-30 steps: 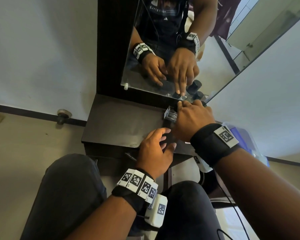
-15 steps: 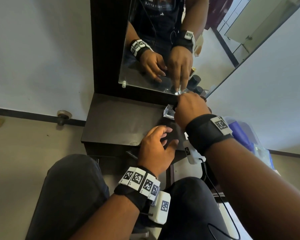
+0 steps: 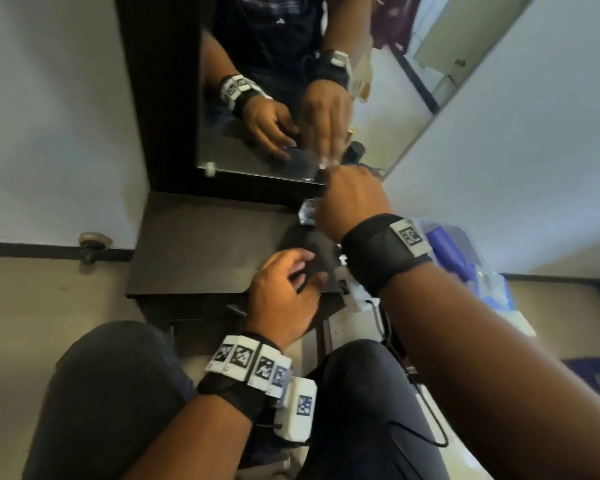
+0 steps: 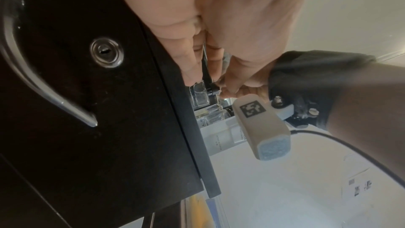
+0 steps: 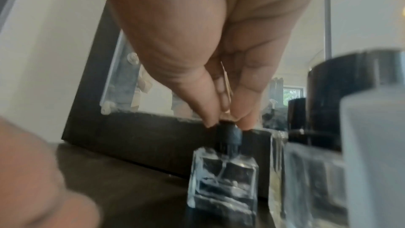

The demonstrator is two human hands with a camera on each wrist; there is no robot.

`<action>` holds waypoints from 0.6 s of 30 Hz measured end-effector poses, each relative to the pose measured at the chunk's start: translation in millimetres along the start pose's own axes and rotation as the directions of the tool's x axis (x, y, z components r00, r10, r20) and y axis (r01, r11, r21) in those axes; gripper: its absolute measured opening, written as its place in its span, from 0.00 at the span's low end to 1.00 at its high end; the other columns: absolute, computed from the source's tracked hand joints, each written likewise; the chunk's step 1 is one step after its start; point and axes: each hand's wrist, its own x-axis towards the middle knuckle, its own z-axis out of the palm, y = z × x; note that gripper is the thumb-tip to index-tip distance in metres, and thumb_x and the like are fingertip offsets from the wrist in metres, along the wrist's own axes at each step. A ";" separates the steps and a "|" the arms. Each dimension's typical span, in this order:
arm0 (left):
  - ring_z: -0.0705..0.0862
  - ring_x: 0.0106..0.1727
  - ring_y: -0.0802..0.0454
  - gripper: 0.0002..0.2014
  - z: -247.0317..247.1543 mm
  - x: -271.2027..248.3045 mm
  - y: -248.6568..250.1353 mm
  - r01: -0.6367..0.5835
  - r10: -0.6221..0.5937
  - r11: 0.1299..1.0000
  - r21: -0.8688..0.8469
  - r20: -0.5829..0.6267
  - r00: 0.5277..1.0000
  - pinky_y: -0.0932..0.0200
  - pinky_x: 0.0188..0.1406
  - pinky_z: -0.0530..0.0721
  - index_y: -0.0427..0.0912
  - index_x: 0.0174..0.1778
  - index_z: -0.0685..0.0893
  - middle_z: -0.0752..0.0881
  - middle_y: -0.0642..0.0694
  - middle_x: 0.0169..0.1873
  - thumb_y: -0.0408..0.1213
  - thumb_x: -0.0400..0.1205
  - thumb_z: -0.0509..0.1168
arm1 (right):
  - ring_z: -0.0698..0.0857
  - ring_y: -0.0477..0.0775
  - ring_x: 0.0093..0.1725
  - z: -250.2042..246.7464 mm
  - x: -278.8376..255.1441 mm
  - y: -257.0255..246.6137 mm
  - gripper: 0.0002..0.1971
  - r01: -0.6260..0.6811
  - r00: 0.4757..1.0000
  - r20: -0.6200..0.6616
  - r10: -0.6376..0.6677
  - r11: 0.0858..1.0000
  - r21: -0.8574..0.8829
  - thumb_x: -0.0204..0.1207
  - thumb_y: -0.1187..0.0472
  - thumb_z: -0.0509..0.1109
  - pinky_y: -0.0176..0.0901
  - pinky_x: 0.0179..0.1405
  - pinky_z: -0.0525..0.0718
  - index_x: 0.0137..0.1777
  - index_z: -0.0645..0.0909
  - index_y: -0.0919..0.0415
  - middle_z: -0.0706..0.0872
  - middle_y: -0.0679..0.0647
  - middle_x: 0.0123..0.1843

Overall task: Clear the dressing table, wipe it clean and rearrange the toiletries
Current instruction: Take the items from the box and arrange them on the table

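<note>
A small clear square perfume bottle (image 5: 223, 179) with a black top stands on the dark dressing table (image 3: 205, 244), near the mirror's base at the back right. My right hand (image 5: 227, 125) pinches its black top from above, thumb and fingers on either side. From the head view only the bottle's (image 3: 307, 213) left corner shows beside my right hand (image 3: 323, 187). My left hand (image 3: 312, 268) rests at the table's front edge with loosely curled fingers and holds nothing. From the left wrist the bottle (image 4: 198, 96) appears just past the table edge.
Right of the small bottle stand a larger clear bottle (image 5: 311, 171), a black cap (image 5: 342, 101) and a frosted bottle (image 5: 372, 145). The mirror (image 3: 257, 98) rises behind the table. The drawer front has a lock (image 4: 107, 52) and a handle (image 4: 32, 75). A blue and white bag (image 3: 458, 251) lies to the right.
My right hand has moved a little toward the mirror, keeping its pinch on the small bottle. The left hand stays at the front edge.
</note>
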 end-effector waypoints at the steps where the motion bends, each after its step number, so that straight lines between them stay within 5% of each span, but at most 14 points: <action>1: 0.86 0.65 0.63 0.16 -0.8 -0.2 -0.7 -0.003 0.003 1.000 -0.009 0.003 1.000 0.67 0.61 0.88 0.59 0.56 0.85 0.88 0.50 0.62 0.35 0.80 0.80 | 0.88 0.67 0.51 -3.4 -8.9 1.6 0.13 0.012 0.998 -0.056 -0.011 0.999 0.031 0.78 0.52 0.71 0.50 0.43 0.80 0.57 0.85 0.57 0.88 0.62 0.54; 5: 0.87 0.65 0.59 0.13 2.7 -2.9 0.5 -0.014 0.011 0.990 0.139 0.022 1.000 0.59 0.67 0.87 0.51 0.58 0.87 0.86 0.49 0.61 0.36 0.80 0.79 | 0.83 0.56 0.43 -12.8 -45.8 24.4 0.14 0.026 0.983 -0.182 -0.004 0.993 0.115 0.81 0.42 0.68 0.44 0.41 0.71 0.53 0.86 0.52 0.88 0.51 0.45; 8: 0.87 0.65 0.54 0.17 7.0 -4.3 9.8 -0.023 0.015 0.927 0.375 0.024 1.000 0.53 0.67 0.87 0.45 0.66 0.88 0.86 0.49 0.63 0.40 0.81 0.78 | 0.87 0.53 0.46 -12.0 -66.2 64.4 0.15 -0.032 0.967 -0.235 0.102 0.958 0.284 0.81 0.42 0.68 0.44 0.44 0.80 0.54 0.89 0.51 0.92 0.48 0.47; 11: 0.84 0.71 0.46 0.23 13.7 -2.1 26.7 -0.068 0.006 0.716 0.694 0.092 0.996 0.44 0.72 0.83 0.45 0.75 0.84 0.84 0.45 0.71 0.46 0.84 0.73 | 0.88 0.51 0.47 -4.1 -74.7 127.7 0.14 -0.178 0.937 -0.215 0.277 0.904 0.389 0.80 0.46 0.68 0.41 0.52 0.85 0.55 0.90 0.51 0.93 0.47 0.49; 14: 0.82 0.74 0.43 0.23 27.1 0.0 44.2 -0.139 -0.069 0.436 0.889 0.187 0.980 0.45 0.71 0.80 0.45 0.77 0.82 0.83 0.44 0.75 0.50 0.87 0.68 | 0.88 0.61 0.54 16.6 -71.2 206.0 0.13 -0.380 0.919 -0.021 0.393 0.900 0.215 0.79 0.47 0.69 0.43 0.55 0.82 0.55 0.90 0.51 0.93 0.54 0.55; 18: 0.87 0.61 0.40 0.17 45.9 4.3 59.6 -0.239 -0.192 0.096 0.966 0.253 0.948 0.48 0.46 0.80 0.48 0.66 0.86 0.87 0.44 0.64 0.53 0.87 0.64 | 0.87 0.69 0.53 49.1 -70.7 271.0 0.22 -0.395 0.861 0.296 0.414 0.910 -0.124 0.83 0.41 0.65 0.50 0.47 0.81 0.66 0.81 0.57 0.89 0.67 0.58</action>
